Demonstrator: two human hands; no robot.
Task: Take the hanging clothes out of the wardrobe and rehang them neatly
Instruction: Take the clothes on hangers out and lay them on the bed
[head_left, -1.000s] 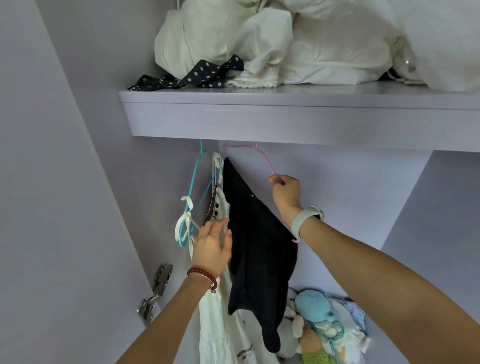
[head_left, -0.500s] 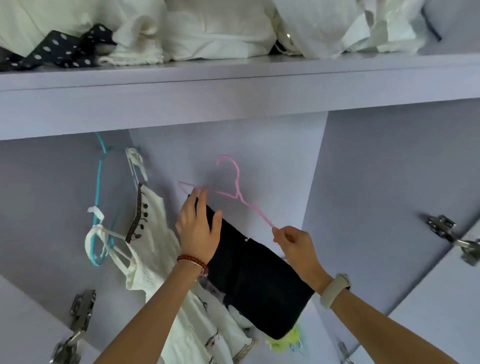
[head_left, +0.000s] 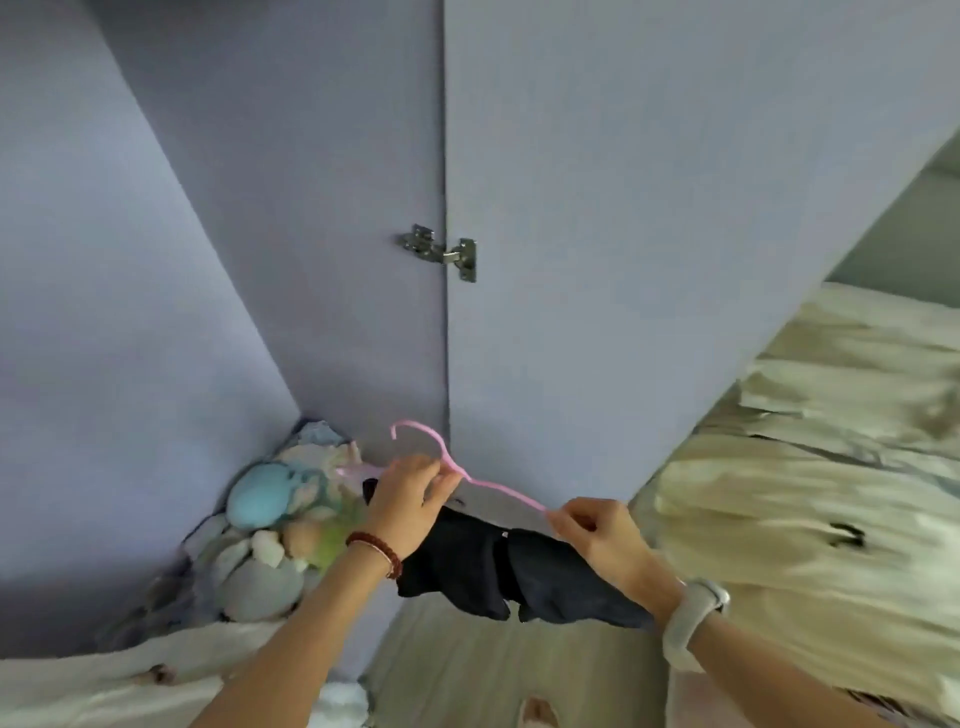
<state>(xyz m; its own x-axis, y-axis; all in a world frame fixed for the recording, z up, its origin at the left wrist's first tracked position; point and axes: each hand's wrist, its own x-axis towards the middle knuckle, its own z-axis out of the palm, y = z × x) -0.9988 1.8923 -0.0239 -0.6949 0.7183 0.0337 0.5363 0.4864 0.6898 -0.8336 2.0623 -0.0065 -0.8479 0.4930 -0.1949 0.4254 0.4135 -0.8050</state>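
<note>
Lilac wardrobe interior, door open: pink hanger held clear of the rail.
Left of the hanger's neck, left hand grips it; black garment droops beneath; right hand pinches its tip, keeping it level.

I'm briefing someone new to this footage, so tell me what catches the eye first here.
Low in the middle, the pink hanger draped with a black garment stands out, the left hand gripping it near its hook and the right hand pinching its end. Behind them a metal hinge glints on the lilac wardrobe door; soft toys are heaped lower left.
</note>
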